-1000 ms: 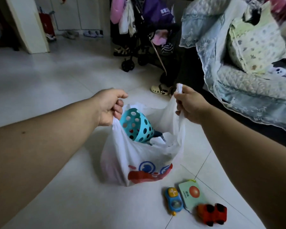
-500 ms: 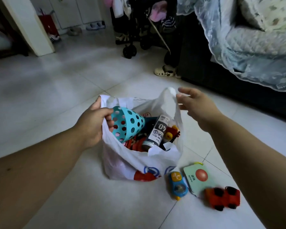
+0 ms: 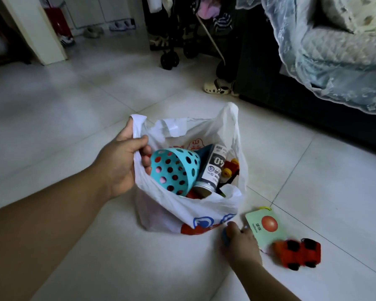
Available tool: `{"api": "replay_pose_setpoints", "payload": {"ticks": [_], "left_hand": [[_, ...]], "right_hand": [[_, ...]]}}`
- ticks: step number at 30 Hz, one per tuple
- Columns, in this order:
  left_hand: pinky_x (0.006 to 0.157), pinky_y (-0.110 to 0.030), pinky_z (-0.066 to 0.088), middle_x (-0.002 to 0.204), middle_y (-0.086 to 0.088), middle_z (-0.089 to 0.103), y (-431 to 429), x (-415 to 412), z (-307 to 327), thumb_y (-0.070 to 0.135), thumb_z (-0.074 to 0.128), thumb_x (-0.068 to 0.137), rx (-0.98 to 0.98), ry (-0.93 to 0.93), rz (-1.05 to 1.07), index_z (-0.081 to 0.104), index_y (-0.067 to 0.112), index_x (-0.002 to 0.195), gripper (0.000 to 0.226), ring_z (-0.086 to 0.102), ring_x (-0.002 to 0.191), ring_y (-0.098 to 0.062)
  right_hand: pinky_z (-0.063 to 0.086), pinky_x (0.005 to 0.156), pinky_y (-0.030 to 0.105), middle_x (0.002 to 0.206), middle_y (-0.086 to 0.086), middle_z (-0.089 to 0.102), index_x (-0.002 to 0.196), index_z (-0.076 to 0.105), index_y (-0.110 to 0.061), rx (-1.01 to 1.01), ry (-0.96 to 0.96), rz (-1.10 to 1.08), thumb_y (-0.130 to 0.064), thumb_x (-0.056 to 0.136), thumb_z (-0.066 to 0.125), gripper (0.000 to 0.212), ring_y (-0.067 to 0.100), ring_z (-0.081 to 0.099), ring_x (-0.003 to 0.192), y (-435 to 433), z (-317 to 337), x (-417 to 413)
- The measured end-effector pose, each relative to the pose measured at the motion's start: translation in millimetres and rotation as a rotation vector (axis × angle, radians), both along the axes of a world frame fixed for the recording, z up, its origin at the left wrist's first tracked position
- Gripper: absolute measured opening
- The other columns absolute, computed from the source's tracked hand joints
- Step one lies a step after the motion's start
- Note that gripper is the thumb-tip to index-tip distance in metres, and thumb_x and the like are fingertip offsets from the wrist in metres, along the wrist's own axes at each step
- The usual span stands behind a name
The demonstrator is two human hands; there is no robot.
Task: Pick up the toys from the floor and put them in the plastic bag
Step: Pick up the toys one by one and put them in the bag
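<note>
Pale tiled floor (image 3: pixel 74 109) of a dim room. A sofa (image 3: pixel 334 61) under a blue lace cover stands at the right. A stroller (image 3: pixel 172 40) and a pale sandal (image 3: pixel 217 88) lie farther back.

The white plastic bag (image 3: pixel 189 205) sits on the floor at centre, its mouth open upward. Inside are a teal holed scoop (image 3: pixel 174 170) and a dark bottle (image 3: pixel 211 170), which is tilted with its long axis running from near-left to far-right.

The left hand (image 3: pixel 122 164) grips the bag's left edge, thumb outside and fingers curled inside. The right hand (image 3: pixel 241 244) has let go of the right handle, which it was holding a second ago and which now stands free. It has dropped to the floor just beside the bag, over the blue toy car (image 3: pixel 225 238). The car is mostly hidden and blurred, so whether the fingers have closed on it cannot be told.

A green card (image 3: pixel 267 227) with a red ball lies touching that hand. The red toy car (image 3: pixel 297 254) lies just beyond it, long axis left to right.
</note>
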State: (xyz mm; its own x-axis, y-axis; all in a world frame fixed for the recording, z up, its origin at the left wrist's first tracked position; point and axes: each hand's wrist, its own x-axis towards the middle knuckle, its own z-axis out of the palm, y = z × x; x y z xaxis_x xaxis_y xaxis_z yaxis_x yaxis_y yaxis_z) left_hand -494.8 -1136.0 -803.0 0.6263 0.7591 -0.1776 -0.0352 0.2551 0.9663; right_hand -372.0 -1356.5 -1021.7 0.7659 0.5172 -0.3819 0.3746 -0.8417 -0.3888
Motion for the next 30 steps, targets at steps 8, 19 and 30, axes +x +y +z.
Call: {"api": "replay_pose_setpoints", "payload": {"ticks": [8, 19, 30], "left_hand": [[0.043, -0.023, 0.041, 0.05, 0.002, 0.049, 2, -7, -2, 0.006, 0.042, 0.097, -0.034, -0.041, -0.001, 0.027, 0.041, 0.149, 0.064, 0.043, 0.04, -0.009], [0.044, -0.024, 0.045, 0.052, 0.001, 0.05, 8, -7, 3, 0.006, 0.044, 0.095, -0.097, -0.015, 0.049, 0.026, 0.032, 0.151, 0.064, 0.05, 0.042, -0.01], [0.046, -0.022, 0.045, 0.065, -0.002, 0.042, 10, -13, 5, 0.005, 0.041, 0.096, -0.062, 0.025, 0.05, 0.041, 0.03, 0.143, 0.053, 0.047, 0.043, -0.008]], "right_hand": [[0.055, 0.057, 0.034, 0.113, 0.003, 0.054, 0.14, 0.032, -0.036, 0.813, 0.074, -0.393, -0.025, 0.081, 0.07, 0.071, 0.02, 0.064, 0.074, 0, 138, 37], [0.057, 0.078, 0.036, 0.111, 0.003, 0.052, 0.132, 0.044, -0.025, 0.344, 0.309, 0.275, -0.033, 0.078, 0.071, 0.061, 0.02, 0.058, 0.092, 108, 262, -28], [0.053, 0.067, 0.017, 0.117, -0.001, 0.063, 0.131, 0.052, -0.022, 0.633, 0.09, 0.153, -0.021, 0.093, 0.056, 0.038, 0.013, 0.065, 0.088, 98, 243, -13]]}}
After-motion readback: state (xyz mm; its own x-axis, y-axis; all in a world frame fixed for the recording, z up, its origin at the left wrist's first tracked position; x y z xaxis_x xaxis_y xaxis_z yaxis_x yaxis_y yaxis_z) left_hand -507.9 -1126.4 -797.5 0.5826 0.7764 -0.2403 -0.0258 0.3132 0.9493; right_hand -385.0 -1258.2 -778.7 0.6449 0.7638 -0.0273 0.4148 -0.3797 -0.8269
